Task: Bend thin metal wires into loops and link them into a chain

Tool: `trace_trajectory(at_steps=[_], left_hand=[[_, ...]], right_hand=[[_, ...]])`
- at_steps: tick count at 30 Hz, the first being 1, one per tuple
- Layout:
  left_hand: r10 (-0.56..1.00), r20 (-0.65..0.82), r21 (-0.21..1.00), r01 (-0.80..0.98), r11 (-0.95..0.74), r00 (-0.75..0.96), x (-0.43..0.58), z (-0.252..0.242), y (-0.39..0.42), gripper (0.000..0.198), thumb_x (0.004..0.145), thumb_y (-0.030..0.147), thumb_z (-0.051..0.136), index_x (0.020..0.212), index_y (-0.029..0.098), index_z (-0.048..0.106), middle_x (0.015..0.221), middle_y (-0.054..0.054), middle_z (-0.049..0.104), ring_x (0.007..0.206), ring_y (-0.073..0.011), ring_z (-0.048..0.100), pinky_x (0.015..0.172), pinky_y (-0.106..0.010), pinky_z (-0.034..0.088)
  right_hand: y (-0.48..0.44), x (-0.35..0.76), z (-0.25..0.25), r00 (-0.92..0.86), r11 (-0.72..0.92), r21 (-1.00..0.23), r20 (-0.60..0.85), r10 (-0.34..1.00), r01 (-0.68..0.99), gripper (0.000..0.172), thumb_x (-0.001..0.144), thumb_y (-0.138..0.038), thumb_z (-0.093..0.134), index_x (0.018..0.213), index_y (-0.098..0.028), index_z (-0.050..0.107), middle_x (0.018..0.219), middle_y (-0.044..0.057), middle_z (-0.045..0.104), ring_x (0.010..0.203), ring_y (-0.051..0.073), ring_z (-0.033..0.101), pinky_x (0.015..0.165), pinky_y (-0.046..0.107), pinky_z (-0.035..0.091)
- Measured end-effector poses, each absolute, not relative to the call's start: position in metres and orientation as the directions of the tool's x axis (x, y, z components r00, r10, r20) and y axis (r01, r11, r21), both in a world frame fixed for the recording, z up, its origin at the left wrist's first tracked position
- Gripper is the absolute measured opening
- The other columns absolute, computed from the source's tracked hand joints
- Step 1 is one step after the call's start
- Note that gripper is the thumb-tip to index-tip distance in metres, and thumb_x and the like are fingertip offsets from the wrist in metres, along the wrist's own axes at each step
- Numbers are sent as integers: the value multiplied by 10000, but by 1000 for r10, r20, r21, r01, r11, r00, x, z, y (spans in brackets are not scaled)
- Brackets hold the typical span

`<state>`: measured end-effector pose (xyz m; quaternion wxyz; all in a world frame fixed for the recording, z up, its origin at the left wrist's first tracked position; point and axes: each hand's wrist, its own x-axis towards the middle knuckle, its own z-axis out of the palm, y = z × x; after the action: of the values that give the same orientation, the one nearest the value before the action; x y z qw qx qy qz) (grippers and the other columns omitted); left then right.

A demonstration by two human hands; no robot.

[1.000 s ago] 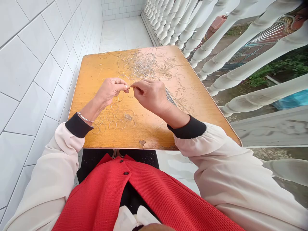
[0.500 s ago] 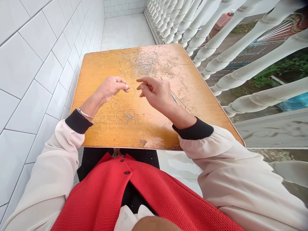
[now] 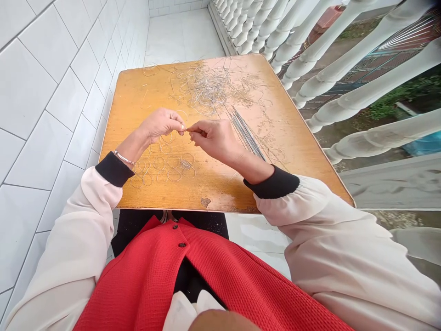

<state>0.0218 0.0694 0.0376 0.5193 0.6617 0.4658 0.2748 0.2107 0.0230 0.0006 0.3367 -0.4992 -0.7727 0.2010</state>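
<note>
My left hand [image 3: 160,125] is closed in a pinch over the table, thumb and forefinger on a thin wire ring that is mostly hidden now. Fingertip to fingertip with it, my right hand [image 3: 217,141] also pinches at the wire; how much of it lies between the fingers is too fine to see. Below the hands, several thin wire rings [image 3: 174,174] lie in loose rows. A small grey clump of fine bits [image 3: 186,163] sits among them. Beyond the hands lies a tangled heap of thin wire [image 3: 211,85].
The worn wooden table [image 3: 227,195] stands before me. A bundle of straight dark rods [image 3: 245,131] lies beside my right forearm. White tiled wall [image 3: 37,105] runs along the left, and a white balustrade [image 3: 365,103] along the right.
My right hand has moved left and its spread fingers have closed, meeting the left fingertips at the wire. The rod bundle, mostly covered before, now shows. My left hand stays nearly still.
</note>
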Motion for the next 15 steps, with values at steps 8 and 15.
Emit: trace_trajectory(at_steps=[8,15], left_hand=[[885,-174,934,357,9,432,22,36,73,151,720,12,637,605,109,648,557,-4,626,447,-19,289,533,-260,160],[874,-178,914,404,-23,453,20,40,76,101,763,75,672,670,111,657,642,-2,620,503,-15,306,587,-278,200]], right_hand=[[26,213,-2,-293,364,-716,228,929,596,249,871,-111,591,1003,-154,798,782,60,761,610,155,676,605,286,519],[32,221,1,-233,270,-794,166,958,545,264,930,-274,652,1156,-173,742,816,57,765,610,155,689,652,307,577]])
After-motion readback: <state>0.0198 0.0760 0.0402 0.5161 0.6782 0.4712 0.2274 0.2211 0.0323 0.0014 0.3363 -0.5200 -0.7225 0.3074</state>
